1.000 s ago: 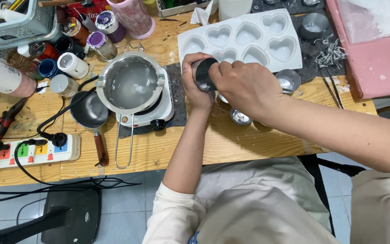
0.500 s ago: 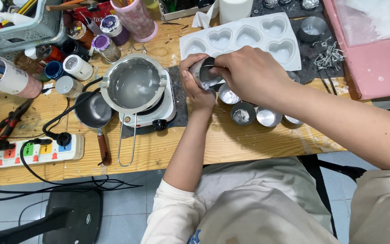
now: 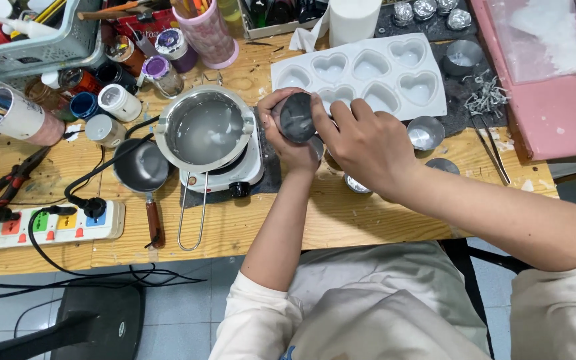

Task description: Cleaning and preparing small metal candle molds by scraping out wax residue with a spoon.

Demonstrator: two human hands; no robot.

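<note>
Our metal pot (image 3: 207, 130) on the hotplate (image 3: 248, 170) holds clear liquid; the heart mould (image 3: 361, 73) sits near the tabletop's far edge. Our left hand (image 3: 288, 143) and right hand (image 3: 361, 143) clasp a small dark cup (image 3: 297, 117) between them.

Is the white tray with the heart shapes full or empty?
Empty, as far as shows. The heart mould has bare white hollows with nothing in them; the right hand and the small metal cup it holds with the left hand hide part of one.
</note>
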